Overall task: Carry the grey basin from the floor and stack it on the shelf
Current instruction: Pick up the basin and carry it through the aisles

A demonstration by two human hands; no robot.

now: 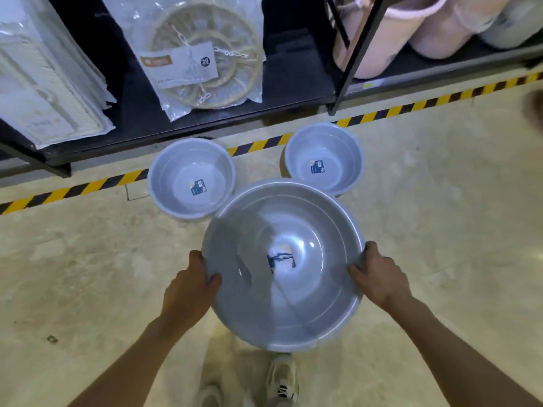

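I hold a large round grey basin [308,292] in front of me, above the floor, with a blue label at its bottom. My left hand [188,286] grips its left rim, thumb over the edge. On the opposite rim sits my right hand [379,277], gripping the same way. Two more grey basins stand on the floor beyond it: one at the left [176,171], one at the right [340,148], each with a blue sticker inside. The black shelf [223,118] runs along the top of the view, its lowest board just above the floor.
On the shelf lie white packaged panels [44,92], a bagged woven ring item [199,54] and pink tubs [396,33]. A black shelf post [352,63] stands between bays. Yellow-black tape [411,105] marks the floor. My shoes [282,380] are below the basin.
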